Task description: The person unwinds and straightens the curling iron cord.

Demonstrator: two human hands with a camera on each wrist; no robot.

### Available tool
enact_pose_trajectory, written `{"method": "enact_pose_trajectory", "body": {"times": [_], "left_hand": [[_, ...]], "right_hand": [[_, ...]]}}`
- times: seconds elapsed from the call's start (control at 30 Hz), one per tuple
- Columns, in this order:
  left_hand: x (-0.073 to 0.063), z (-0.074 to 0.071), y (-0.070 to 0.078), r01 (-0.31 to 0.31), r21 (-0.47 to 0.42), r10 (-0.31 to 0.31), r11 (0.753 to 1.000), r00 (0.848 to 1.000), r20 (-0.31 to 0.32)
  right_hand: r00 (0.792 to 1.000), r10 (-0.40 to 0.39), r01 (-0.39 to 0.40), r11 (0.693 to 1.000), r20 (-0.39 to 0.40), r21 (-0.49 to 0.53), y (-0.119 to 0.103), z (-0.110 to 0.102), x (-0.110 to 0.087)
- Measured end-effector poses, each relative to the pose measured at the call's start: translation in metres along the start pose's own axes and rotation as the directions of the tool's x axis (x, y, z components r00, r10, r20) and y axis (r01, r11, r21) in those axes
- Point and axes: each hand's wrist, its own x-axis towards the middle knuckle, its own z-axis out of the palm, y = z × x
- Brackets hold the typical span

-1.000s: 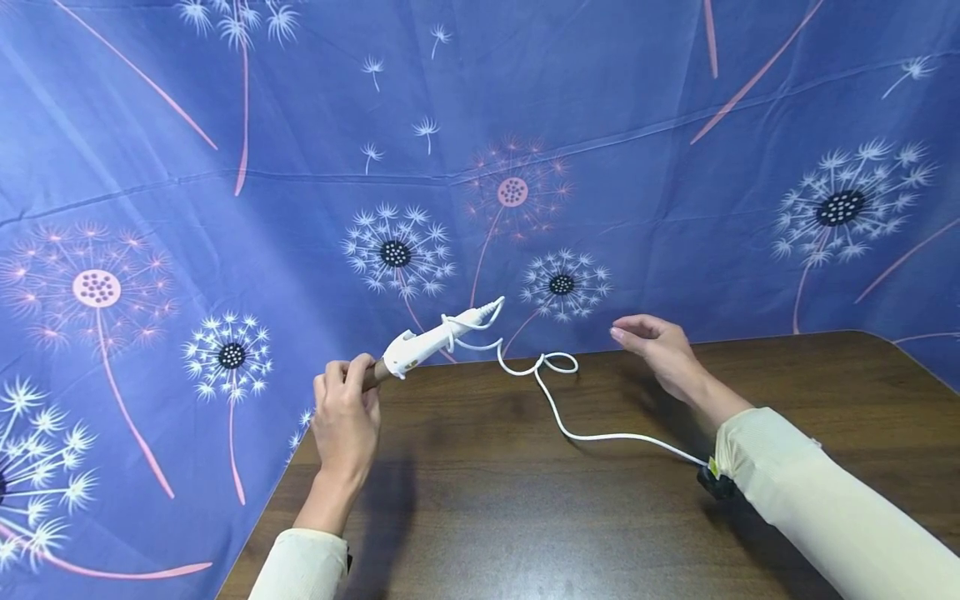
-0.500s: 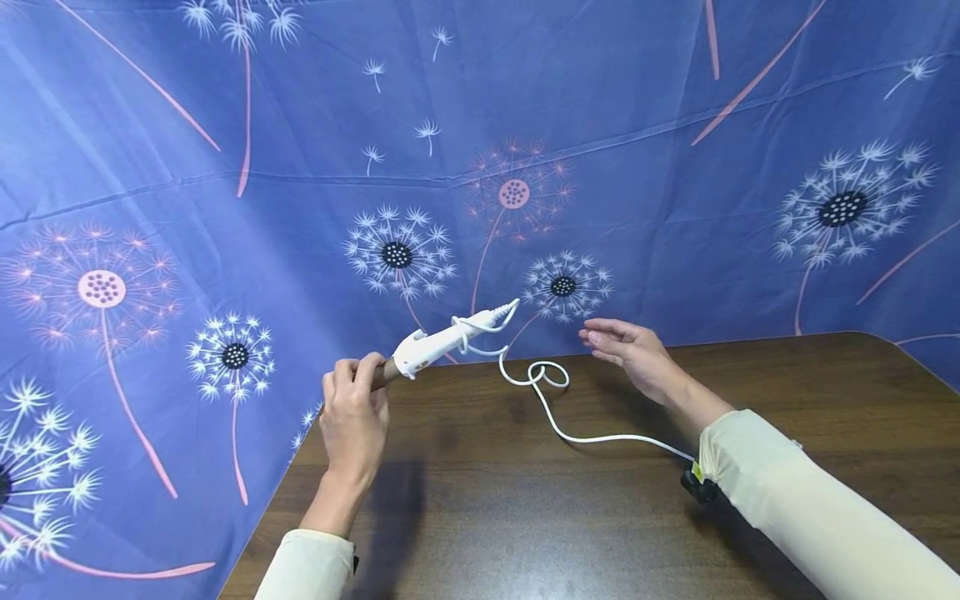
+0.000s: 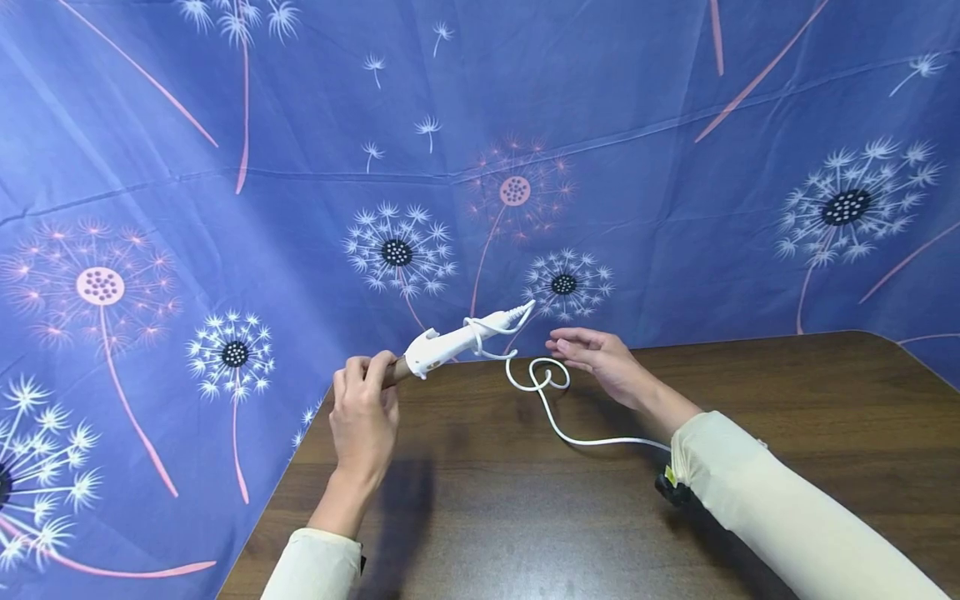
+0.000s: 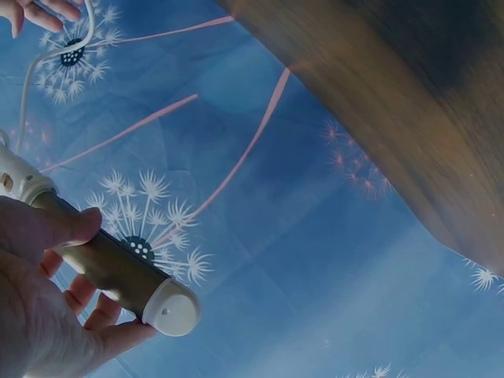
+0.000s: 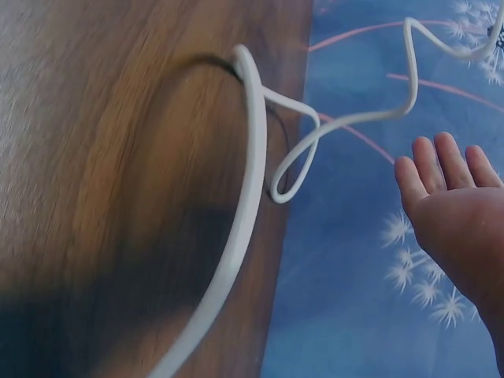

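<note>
Left hand [image 3: 365,421] grips one wand [image 3: 450,345] with one cord [image 5: 256,150].

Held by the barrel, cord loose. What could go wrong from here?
Snag: the white cord winds round the white handle and loops loosely; pulling it might tighten a knot.

Twist or drop: the left hand holds only the brown barrel, with the handle jutting out unsupported. The open right hand isn't touching it, so a tug could swing it.

Heat: fingers are on the barrel; the frames can't show whether it's hot.
</note>
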Motion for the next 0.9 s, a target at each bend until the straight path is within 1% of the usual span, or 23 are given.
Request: {"method": "enact_pose_trajectory", "body": {"times": [0.27, 0.4, 0.5, 0.67, 0.73, 0.9], "left_hand": [[0.000, -0.001, 0.004, -0.001, -0.003, 0.001, 1.000, 1.000, 0.017], [0.000, -0.001, 0.006, 0.000, -0.007, 0.000, 1.000, 1.000, 0.027], [0.000, -0.001, 0.008, -0.001, -0.010, 0.001, 1.000, 1.000, 0.030], [0.001, 0.000, 0.010, -0.007, -0.014, 0.008, 1.000, 1.000, 0.024], [0.001, 0.000, 0.010, -0.010, -0.015, 0.010, 1.000, 1.000, 0.019], [0.002, -0.002, 0.012, -0.009, -0.021, 0.010, 1.000, 1.000, 0.011]], "right_hand": [[1.000, 0.007, -0.007, 1.000, 0.024, 0.004, 0.000, 0.016, 0.004], [0.999, -0.008, 0.009, 1.000, 0.047, -0.011, 0.000, 0.025, 0.006], [0.997, -0.028, 0.032, 0.998, 0.074, -0.046, 0.001, 0.032, 0.007], [0.993, -0.029, 0.039, 0.995, 0.111, -0.089, 0.001, 0.042, 0.010], [0.994, -0.025, 0.036, 0.995, 0.104, -0.098, 0.001, 0.045, 0.011], [0.998, -0.043, 0.048, 0.991, 0.039, -0.127, 0.000, 0.049, 0.011]]}}
